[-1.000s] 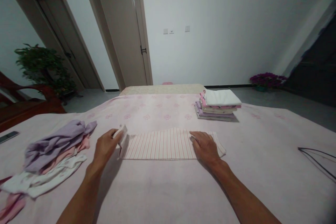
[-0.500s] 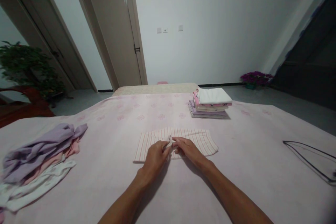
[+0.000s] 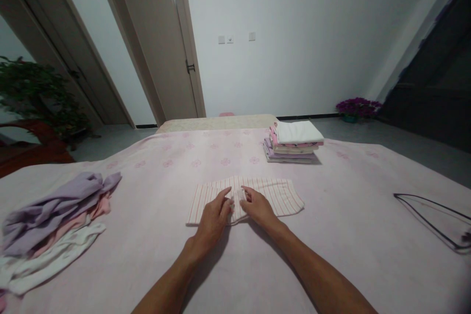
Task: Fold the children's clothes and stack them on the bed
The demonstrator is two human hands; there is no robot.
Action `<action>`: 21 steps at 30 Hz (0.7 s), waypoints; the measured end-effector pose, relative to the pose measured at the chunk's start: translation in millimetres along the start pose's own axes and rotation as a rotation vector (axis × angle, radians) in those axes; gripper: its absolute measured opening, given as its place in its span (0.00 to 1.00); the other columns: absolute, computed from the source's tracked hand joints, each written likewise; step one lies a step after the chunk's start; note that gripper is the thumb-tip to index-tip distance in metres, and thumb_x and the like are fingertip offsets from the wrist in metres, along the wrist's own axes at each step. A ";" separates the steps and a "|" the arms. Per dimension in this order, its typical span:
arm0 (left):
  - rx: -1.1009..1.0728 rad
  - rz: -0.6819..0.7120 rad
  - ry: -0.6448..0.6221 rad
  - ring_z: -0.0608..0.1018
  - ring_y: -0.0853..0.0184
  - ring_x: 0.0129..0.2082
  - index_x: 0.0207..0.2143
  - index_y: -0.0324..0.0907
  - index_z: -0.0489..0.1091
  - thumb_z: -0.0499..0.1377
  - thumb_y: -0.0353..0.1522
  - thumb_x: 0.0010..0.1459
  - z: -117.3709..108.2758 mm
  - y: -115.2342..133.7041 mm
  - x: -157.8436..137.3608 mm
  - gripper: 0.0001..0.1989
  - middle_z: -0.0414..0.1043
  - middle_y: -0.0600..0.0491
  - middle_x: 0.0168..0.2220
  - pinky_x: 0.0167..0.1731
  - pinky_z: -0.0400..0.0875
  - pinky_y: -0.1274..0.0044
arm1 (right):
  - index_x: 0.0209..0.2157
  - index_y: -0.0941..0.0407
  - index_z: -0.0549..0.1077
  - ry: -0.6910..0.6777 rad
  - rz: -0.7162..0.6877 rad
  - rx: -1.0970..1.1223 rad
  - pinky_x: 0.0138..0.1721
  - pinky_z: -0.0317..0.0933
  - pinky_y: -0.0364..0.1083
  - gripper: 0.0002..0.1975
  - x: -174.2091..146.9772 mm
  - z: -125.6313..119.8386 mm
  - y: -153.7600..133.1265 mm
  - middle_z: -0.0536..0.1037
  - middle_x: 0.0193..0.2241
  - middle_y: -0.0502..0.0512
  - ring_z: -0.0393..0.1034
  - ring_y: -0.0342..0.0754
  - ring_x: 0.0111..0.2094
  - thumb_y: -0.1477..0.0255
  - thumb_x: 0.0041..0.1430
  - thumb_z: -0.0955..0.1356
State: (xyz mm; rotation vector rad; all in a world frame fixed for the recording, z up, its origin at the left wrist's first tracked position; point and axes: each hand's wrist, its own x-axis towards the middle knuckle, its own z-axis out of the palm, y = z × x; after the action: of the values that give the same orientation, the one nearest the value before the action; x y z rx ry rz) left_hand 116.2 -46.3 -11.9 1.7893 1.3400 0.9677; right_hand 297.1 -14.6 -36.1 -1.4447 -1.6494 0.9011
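A cream garment with pink-orange stripes (image 3: 283, 196) lies flat and folded on the bed, its kind not clear from its shape. Over its middle, my left hand (image 3: 215, 213) has index finger and thumb apart, with fingertips at the cloth. Just across from it, my right hand (image 3: 259, 207) curves loosely with its finger and thumb apart, also at the centre of the cloth. A narrow strip of the garment shows between the two hands. Neither hand pinches the fabric.
Crumpled purple, pink and white clothes (image 3: 59, 216) lie at the left. A stack of folded clothes (image 3: 294, 144) stands at the far right of the pink flowered bedsheet (image 3: 162, 265). A black wire hanger (image 3: 427, 223) rests at the right edge.
My hands have let go of the pinched-up fold at the garment's centre and moved slightly apart. The cloth there now lies flatter.
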 end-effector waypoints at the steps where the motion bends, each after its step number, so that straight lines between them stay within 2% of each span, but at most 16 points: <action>1: 0.016 0.026 0.036 0.82 0.63 0.39 0.60 0.41 0.67 0.50 0.39 0.67 -3.7 0.1 1.1 0.23 0.81 0.46 0.43 0.43 0.74 0.71 | 0.53 0.53 0.75 0.012 0.021 0.061 0.40 0.66 0.46 0.24 1.4 0.4 -0.3 0.82 0.37 0.55 0.74 0.51 0.38 0.67 0.52 0.68; 5: 0.129 0.163 0.212 0.79 0.62 0.49 0.53 0.41 0.73 0.51 0.36 0.67 -21.4 -5.9 4.7 0.18 0.79 0.45 0.49 0.53 0.72 0.68 | 0.54 0.58 0.73 0.052 0.018 0.416 0.41 0.68 0.48 0.28 8.3 -13.2 -7.3 0.81 0.39 0.57 0.75 0.51 0.38 0.67 0.50 0.68; 8: 0.236 0.258 0.268 0.78 0.61 0.51 0.52 0.42 0.73 0.50 0.34 0.67 -29.8 -16.1 6.1 0.17 0.78 0.46 0.49 0.55 0.71 0.65 | 0.57 0.59 0.70 0.112 0.084 0.476 0.32 0.67 0.45 0.32 13.3 -35.2 -13.4 0.81 0.39 0.58 0.73 0.49 0.33 0.67 0.49 0.68; 10: 0.302 0.321 0.256 0.77 0.61 0.51 0.52 0.43 0.73 0.50 0.34 0.68 -30.4 -22.7 6.5 0.17 0.78 0.47 0.50 0.56 0.71 0.64 | 0.60 0.59 0.67 0.131 0.158 0.433 0.23 0.63 0.42 0.35 15.5 -49.7 -16.1 0.80 0.37 0.58 0.71 0.47 0.28 0.67 0.49 0.67; 12: 0.356 0.371 0.234 0.77 0.61 0.52 0.53 0.44 0.73 0.50 0.35 0.68 -27.6 -27.8 6.8 0.17 0.78 0.47 0.51 0.56 0.71 0.64 | 0.62 0.60 0.65 0.149 0.193 0.386 0.19 0.60 0.41 0.36 16.6 -61.4 -17.7 0.79 0.35 0.56 0.68 0.45 0.25 0.68 0.50 0.66; 18: 0.445 0.464 0.127 0.73 0.59 0.59 0.56 0.47 0.72 0.49 0.35 0.69 -17.2 -35.5 4.5 0.18 0.76 0.47 0.54 0.61 0.67 0.58 | 0.62 0.61 0.64 0.192 0.188 0.288 0.18 0.59 0.40 0.37 17.5 -85.5 -11.4 0.71 0.26 0.48 0.61 0.41 0.20 0.70 0.49 0.66; 21: 0.479 0.486 0.080 0.69 0.58 0.63 0.59 0.48 0.69 0.49 0.35 0.69 -13.9 -40.1 3.4 0.19 0.73 0.47 0.58 0.63 0.65 0.55 | 0.62 0.61 0.65 0.171 0.191 0.261 0.18 0.58 0.40 0.36 18.8 -98.3 -2.6 0.66 0.23 0.44 0.59 0.41 0.20 0.71 0.48 0.66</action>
State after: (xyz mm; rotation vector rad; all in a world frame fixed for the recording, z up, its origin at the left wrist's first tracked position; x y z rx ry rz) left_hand 86.5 -32.7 -39.2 2.5471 1.2839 1.0298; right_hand 381.2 6.7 13.9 -1.4676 -1.2348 1.0264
